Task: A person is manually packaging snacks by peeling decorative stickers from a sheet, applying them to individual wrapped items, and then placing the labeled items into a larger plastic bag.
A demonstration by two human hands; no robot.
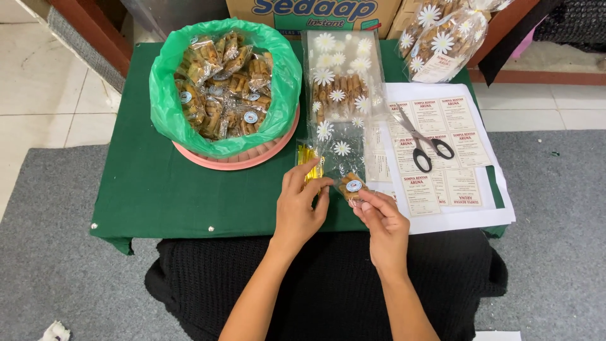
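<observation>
Head view, looking down over a low table draped in green cloth (164, 189). Left hand (302, 205) pinching the edge of a clear daisy-printed bag (338, 158) beside a bundle of gold twist ties (308, 163), fingers closed on the plastic. Right hand (382, 221) gripping a small wrapped snack pack (351, 187) between thumb and fingertips, right at the mouth of that bag. Snack pack: clear wrap, golden-brown pieces inside, a round blue-and-white sticker on top, just above the front table edge.

Behind and to the left, a pink round tray (249, 159) lined with a green plastic bag (165, 95), heaped with more sticker-sealed packs. At centre back, a filled daisy-printed bag (341, 79) lying flat. At top right, another filled daisy bag (442, 44) leaning against a cardboard box (315, 16). To the right, a white sheet of rectangular paper labels (451, 148), black-handled scissors (420, 139) lying across it. Grey carpet (50, 252) around the table.
</observation>
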